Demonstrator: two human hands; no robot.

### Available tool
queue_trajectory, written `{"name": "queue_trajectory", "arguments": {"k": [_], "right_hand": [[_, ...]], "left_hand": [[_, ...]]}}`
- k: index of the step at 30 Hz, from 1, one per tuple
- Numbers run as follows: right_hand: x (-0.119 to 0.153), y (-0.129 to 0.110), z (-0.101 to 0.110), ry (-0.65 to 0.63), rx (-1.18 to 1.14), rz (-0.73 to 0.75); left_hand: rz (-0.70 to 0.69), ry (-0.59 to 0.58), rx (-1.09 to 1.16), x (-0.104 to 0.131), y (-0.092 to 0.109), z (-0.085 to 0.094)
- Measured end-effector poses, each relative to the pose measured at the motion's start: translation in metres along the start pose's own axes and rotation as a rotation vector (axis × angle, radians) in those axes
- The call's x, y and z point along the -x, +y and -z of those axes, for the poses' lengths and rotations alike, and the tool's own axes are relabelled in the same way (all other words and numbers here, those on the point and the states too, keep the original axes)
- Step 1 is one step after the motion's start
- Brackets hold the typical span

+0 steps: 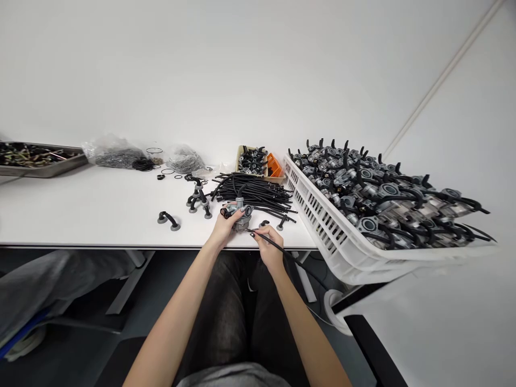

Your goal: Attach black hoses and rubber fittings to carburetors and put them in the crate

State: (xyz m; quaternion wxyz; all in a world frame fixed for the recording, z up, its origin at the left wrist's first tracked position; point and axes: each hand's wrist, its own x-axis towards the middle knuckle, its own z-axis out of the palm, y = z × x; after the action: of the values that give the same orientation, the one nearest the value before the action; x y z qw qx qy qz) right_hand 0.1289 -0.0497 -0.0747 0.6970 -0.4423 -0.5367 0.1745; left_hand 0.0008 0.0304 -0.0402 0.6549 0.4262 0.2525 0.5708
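Note:
A metal carburetor (242, 219) is gripped by my left hand (224, 226) just above the front edge of the white table (80, 215). My right hand (269, 244) is closed on a thin black hose (276, 246), whose near end meets the lower part of the carburetor. Whether the hose is seated there cannot be made out. Behind my hands lies a pile of black hoses (258, 189). Several short bent black tubes with grey ends (197, 196) stand left of the pile, and another bent tube (169, 219) lies farther left.
A white plastic crate (318, 220) full of carburetors stands at the right. Behind the hoses are a small tray of parts (252, 161) and an orange basket (274, 165). Plastic bags (110, 153) and a metal tray (52, 169) are at the back left.

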Motion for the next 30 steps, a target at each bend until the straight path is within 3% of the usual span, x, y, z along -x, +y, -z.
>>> {"name": "queue_trajectory", "arguments": {"k": [12,18,30], "right_hand": [[-0.004,0.003,-0.004,-0.012,0.033,-0.031],[-0.007,-0.003,0.003,-0.037,-0.053,-0.101],[-0.009,0.001,-0.017,0.249,-0.183,-0.116]], "left_hand": [[-0.026,0.036,-0.052,0.005,0.002,-0.005],[0.016,-0.012,-0.04,0.007,0.006,-0.004],[0.115,-0.159,-0.028,0.013,0.01,0.005]]}}
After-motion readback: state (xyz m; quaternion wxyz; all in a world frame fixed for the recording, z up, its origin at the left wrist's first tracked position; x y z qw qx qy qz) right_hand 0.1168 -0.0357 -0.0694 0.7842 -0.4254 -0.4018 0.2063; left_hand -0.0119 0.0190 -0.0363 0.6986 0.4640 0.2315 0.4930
